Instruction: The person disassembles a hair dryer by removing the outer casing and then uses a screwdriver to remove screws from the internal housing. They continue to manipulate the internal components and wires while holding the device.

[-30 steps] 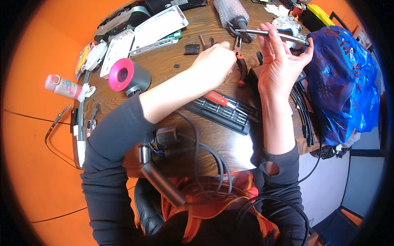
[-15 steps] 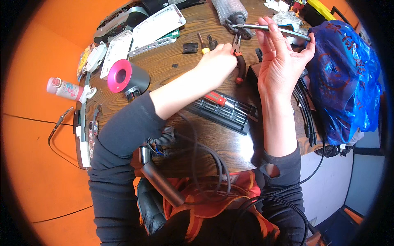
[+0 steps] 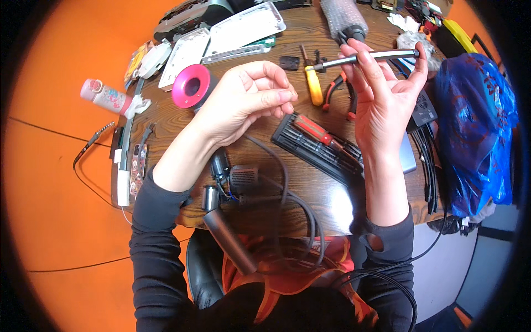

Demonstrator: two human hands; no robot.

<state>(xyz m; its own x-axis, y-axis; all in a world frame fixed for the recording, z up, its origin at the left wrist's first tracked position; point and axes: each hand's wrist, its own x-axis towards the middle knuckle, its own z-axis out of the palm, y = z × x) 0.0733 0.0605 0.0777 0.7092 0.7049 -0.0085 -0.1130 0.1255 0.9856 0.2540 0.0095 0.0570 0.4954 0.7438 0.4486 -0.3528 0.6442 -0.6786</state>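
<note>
My right hand is raised over the right of the table, closed on a slim silver precision screwdriver lying across its fingers, tip to the left. My left hand hovers beside the pink-ringed hair dryer head, thumb and fingertips pinched together; whatever lies between them is too small to make out. Below it is the dryer's opened handle, with a grey mesh filter, exposed wires and a dark tube-shaped shell. A black bit case with a red screwdriver on it lies between my arms.
A yellow-handled screwdriver, red-and-black pliers and small black parts lie beyond the case. White plastic housings are at the back left, a blue plastic bag on the right. A grey cable loops toward the near edge.
My left hand has drawn back from the pliers and yellow screwdriver, leftward and nearer, fingers now pinched. The right hand keeps the precision screwdriver raised. The whole view has shifted somewhat.
</note>
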